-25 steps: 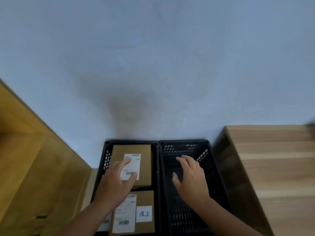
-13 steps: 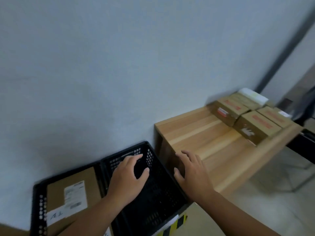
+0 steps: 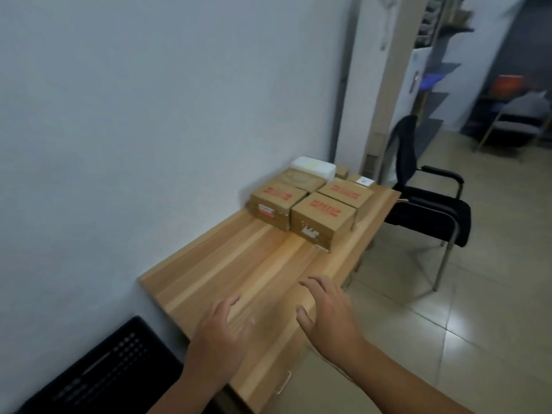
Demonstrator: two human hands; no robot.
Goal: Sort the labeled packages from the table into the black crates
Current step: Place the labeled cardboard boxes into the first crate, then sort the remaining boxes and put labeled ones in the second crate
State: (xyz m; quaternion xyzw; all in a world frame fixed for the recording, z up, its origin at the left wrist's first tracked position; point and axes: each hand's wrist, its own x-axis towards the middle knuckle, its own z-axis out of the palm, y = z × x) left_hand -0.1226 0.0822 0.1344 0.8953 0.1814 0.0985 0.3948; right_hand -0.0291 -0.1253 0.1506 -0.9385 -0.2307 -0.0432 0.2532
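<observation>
Several brown cardboard packages with red print cluster at the far end of the wooden table (image 3: pixel 227 264); the nearest one (image 3: pixel 321 221) sits at the front right of the group, another (image 3: pixel 276 204) beside it by the wall. A white package (image 3: pixel 313 168) lies behind them. My left hand (image 3: pixel 219 339) and my right hand (image 3: pixel 328 315) hover over the near end of the table, fingers spread and loose, holding nothing. One black crate (image 3: pixel 104 375) shows at the lower left, on the floor beside the table.
A pale wall runs along the table's left side. A black chair (image 3: pixel 424 198) stands past the table's far right corner on the tiled floor (image 3: pixel 463 339). Shelving and a doorway lie beyond at the upper right.
My view has swung right, from the crates to the table. Both hands have moved from above the crates to above the table's near end, still holding nothing.
</observation>
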